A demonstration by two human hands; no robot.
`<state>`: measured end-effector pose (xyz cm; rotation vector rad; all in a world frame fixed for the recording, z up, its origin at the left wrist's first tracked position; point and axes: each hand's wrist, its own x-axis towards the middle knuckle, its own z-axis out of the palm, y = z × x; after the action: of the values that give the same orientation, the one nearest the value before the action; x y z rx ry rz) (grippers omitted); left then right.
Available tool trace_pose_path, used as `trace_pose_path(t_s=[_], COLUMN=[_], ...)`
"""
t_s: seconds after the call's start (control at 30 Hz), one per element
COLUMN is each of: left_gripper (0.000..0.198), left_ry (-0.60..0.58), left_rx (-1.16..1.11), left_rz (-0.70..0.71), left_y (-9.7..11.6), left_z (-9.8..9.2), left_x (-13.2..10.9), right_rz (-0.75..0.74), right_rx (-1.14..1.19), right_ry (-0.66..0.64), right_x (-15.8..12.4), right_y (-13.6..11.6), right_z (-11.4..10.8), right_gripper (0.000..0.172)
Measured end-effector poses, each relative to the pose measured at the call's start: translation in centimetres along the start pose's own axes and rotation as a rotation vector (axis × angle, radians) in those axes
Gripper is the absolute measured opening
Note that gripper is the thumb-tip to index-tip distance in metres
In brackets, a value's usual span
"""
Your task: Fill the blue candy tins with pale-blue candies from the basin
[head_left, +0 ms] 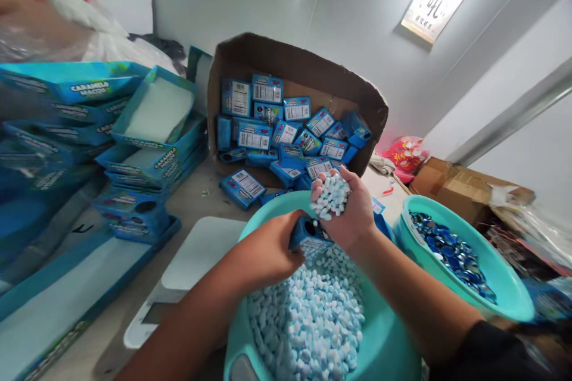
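Note:
My left hand is closed round a small blue candy box, tilted over a turquoise tub. A dark round hole shows in the box's end. Close beside it, my right hand is cupped and turned up, with a heap of pale blue candies in its palm. Its lower edge is near the box; whether they touch, I cannot tell. More loose pale candies fill much of the tub under both hands.
Behind the tub, a cardboard carton lies with many blue boxes in it. A white scale is at the left, near stacked blue display trays. At the right stands another turquoise tub holding shiny blue round pieces.

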<state>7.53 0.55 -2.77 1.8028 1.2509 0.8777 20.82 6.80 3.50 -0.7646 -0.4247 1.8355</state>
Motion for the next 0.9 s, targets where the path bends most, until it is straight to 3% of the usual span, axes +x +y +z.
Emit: trace_pose_path(t_s=[0.13, 0.4, 0.57, 0.9], left_gripper=[0.036, 0.033, 0.040, 0.032], left_ry=[-0.008, 0.016, 0.064, 0.050], left_rx=[0.027, 0.009, 0.006, 0.066], left_rz=[-0.022, 0.002, 0.009, -0.020], left_y=[-0.1, 0.3, 0.3, 0.2], left_z=[0.0, -0.1, 0.0, 0.2], left_x=[-0.1, -0.1, 0.0, 0.1], right_rz=[0.022, -0.041, -0.074, -0.104], right_rx=[0.003, -0.053, -0.098, -0.145], right_ry=[0.050, -0.107, -0.107, -0.097], right_x=[0.0, -0.3, -0.6, -1.0], right_y=[0.2, 0.1, 0.3, 0.6], right_z=[0.1, -0.3, -0.2, 0.0], right_gripper=[0.014, 0.015, 0.018, 0.021])
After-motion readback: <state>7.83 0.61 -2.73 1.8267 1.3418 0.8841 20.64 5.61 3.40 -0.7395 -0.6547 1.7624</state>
